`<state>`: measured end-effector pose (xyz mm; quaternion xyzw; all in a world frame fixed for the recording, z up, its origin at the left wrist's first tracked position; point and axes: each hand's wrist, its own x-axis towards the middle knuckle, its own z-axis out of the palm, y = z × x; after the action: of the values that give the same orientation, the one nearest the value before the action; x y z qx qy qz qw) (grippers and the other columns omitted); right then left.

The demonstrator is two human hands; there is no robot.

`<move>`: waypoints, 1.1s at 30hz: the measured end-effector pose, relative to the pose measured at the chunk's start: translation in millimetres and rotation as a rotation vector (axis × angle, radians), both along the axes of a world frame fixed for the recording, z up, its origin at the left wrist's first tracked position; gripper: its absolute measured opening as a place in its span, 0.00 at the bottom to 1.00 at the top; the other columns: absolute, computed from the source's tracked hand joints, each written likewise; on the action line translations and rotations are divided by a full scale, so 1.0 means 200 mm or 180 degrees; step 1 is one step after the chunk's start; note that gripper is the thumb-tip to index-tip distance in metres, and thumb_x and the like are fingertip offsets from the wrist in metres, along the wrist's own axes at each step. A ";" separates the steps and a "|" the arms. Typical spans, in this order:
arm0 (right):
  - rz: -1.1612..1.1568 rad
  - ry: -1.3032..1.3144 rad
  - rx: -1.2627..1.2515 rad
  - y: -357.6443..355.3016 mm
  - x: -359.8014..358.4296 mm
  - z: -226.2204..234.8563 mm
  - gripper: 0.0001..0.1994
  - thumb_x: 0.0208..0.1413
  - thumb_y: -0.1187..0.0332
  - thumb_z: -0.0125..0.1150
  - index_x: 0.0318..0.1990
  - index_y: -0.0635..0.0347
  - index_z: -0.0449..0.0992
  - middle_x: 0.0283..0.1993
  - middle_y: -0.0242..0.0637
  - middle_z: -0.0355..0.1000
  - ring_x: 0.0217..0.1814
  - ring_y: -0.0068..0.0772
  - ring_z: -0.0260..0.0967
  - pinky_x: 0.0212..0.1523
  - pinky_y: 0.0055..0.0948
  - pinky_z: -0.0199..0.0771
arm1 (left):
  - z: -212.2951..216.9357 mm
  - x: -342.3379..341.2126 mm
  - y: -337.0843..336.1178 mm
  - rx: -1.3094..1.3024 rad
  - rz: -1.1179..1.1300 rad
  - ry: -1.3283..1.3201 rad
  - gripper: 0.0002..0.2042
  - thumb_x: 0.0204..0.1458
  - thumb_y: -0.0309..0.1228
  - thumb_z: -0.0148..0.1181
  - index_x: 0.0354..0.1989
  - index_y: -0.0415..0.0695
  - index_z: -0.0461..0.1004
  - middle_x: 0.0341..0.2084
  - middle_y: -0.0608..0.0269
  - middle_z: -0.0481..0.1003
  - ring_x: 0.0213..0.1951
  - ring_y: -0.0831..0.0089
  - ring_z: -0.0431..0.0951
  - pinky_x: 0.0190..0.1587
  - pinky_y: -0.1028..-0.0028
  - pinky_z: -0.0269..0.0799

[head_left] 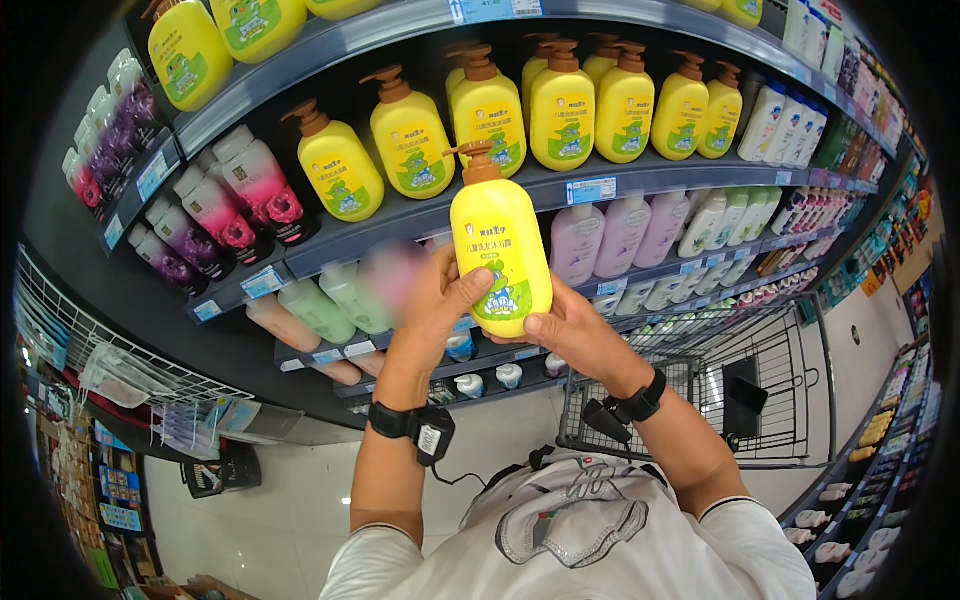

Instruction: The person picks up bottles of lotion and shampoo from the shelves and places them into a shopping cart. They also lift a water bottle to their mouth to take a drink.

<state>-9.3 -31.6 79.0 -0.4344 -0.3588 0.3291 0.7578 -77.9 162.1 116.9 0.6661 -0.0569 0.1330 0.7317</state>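
Both hands are closed on one yellow pump bottle (505,235), which lies between them: the left hand (432,300) along its left flank with the thumb over the front, the right hand (580,335) cupping the lower right corner. Neither is nearer, as both touch it, though the left grips higher. Its long axis runs from base to brown pump (481,165) away from the wrists, leaning slightly left, spout pointing left. Ahead of the hands, matching bottles (563,120) stand on a shelf (700,178); the gap to them cannot be judged. Rightward behind the right hand is a wire cart (680,385).
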 end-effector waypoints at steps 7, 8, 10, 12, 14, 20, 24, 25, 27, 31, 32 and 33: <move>0.0616 0.0315 0.0137 0.11 0.09 0.05 0.40 0.63 0.57 0.65 0.75 0.59 0.49 0.67 0.44 0.64 0.67 0.41 0.68 0.66 0.45 0.72 | 0.06 -0.01 0.13 0.0359 0.0170 0.0070 0.37 0.54 0.48 0.72 0.60 0.30 0.65 0.49 0.53 0.78 0.50 0.70 0.79 0.51 0.72 0.76; 0.0666 0.0266 0.0111 0.12 0.09 0.05 0.39 0.64 0.57 0.65 0.75 0.59 0.49 0.67 0.44 0.64 0.67 0.41 0.68 0.66 0.45 0.72 | 0.06 -0.01 0.14 0.0366 0.0173 0.0066 0.37 0.54 0.48 0.72 0.60 0.30 0.65 0.49 0.53 0.78 0.50 0.70 0.79 0.51 0.72 0.76; 0.0638 0.0163 0.0089 0.16 0.11 0.05 0.38 0.64 0.57 0.64 0.74 0.58 0.50 0.67 0.43 0.64 0.67 0.40 0.68 0.66 0.45 0.73 | 0.09 0.00 0.17 0.0312 0.0038 0.0297 0.35 0.54 0.40 0.72 0.66 0.36 0.63 0.56 0.56 0.74 0.58 0.69 0.73 0.62 0.69 0.67; 0.0605 0.0075 0.0057 0.19 0.12 0.07 0.38 0.64 0.57 0.64 0.74 0.58 0.50 0.67 0.43 0.64 0.67 0.40 0.68 0.66 0.44 0.73 | 0.10 0.00 0.20 0.0296 0.0080 0.0251 0.34 0.54 0.38 0.72 0.66 0.37 0.63 0.56 0.57 0.74 0.57 0.69 0.74 0.62 0.69 0.68; 0.0423 -0.0143 -0.0170 0.23 0.14 0.10 0.35 0.65 0.60 0.64 0.73 0.61 0.53 0.64 0.44 0.67 0.64 0.37 0.70 0.63 0.40 0.76 | 0.10 0.01 0.22 0.0269 0.0117 0.0218 0.34 0.53 0.37 0.73 0.65 0.38 0.63 0.56 0.57 0.74 0.57 0.69 0.74 0.61 0.68 0.68; -0.0494 -0.0670 -0.0375 0.38 0.24 0.18 0.31 0.64 0.66 0.64 0.69 0.68 0.58 0.56 0.46 0.71 0.54 0.31 0.75 0.55 0.31 0.79 | 0.14 0.10 0.27 0.0300 0.0758 -0.0351 0.31 0.53 0.34 0.72 0.63 0.38 0.64 0.52 0.56 0.75 0.55 0.69 0.75 0.60 0.68 0.70; -0.1002 -0.1065 -0.0256 0.47 0.29 0.17 0.27 0.61 0.72 0.63 0.66 0.68 0.61 0.55 0.47 0.71 0.51 0.31 0.75 0.53 0.30 0.79 | 0.17 0.16 0.31 0.0279 0.0950 -0.0608 0.31 0.52 0.32 0.73 0.60 0.36 0.62 0.51 0.54 0.75 0.53 0.67 0.77 0.57 0.69 0.73; -0.1009 -0.1067 -0.0249 0.48 0.31 0.16 0.27 0.61 0.72 0.63 0.66 0.68 0.61 0.55 0.47 0.71 0.51 0.31 0.75 0.53 0.30 0.79 | 0.18 0.18 0.32 0.0305 0.1039 -0.0677 0.32 0.52 0.31 0.74 0.60 0.36 0.60 0.50 0.52 0.75 0.52 0.66 0.77 0.55 0.69 0.74; -0.1523 -0.1534 -0.0351 0.50 0.31 0.15 0.25 0.59 0.75 0.63 0.63 0.68 0.64 0.56 0.47 0.70 0.52 0.34 0.75 0.51 0.30 0.79 | 0.18 0.21 0.35 0.0402 0.1076 -0.0741 0.33 0.51 0.31 0.74 0.59 0.36 0.59 0.50 0.52 0.74 0.52 0.67 0.77 0.55 0.69 0.74; -0.1711 -0.1766 -0.0176 0.50 0.31 0.17 0.23 0.58 0.76 0.63 0.61 0.69 0.67 0.57 0.48 0.68 0.53 0.37 0.75 0.52 0.29 0.78 | 0.16 0.27 0.38 0.0688 0.1197 -0.0917 0.33 0.50 0.30 0.74 0.59 0.36 0.59 0.50 0.53 0.73 0.51 0.68 0.77 0.54 0.69 0.75; -0.1806 -0.1912 -0.0209 0.51 0.31 0.16 0.24 0.57 0.77 0.63 0.61 0.69 0.67 0.57 0.49 0.69 0.53 0.38 0.75 0.52 0.30 0.78 | 0.15 0.28 0.38 0.0695 0.1198 -0.0914 0.33 0.50 0.30 0.74 0.59 0.36 0.59 0.50 0.53 0.73 0.51 0.68 0.77 0.54 0.69 0.75; -0.1913 -0.2066 -0.0247 0.51 0.32 0.15 0.24 0.57 0.78 0.63 0.61 0.69 0.67 0.56 0.50 0.69 0.53 0.39 0.75 0.52 0.30 0.78 | 0.15 0.29 0.38 0.0768 0.1225 -0.0926 0.32 0.51 0.29 0.73 0.59 0.36 0.59 0.50 0.52 0.74 0.51 0.68 0.77 0.54 0.69 0.76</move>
<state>55.5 69.5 109.2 -0.6283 -0.4233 -0.0461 0.6510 -19.8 238.0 146.4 0.7209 -0.0493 0.3563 0.5924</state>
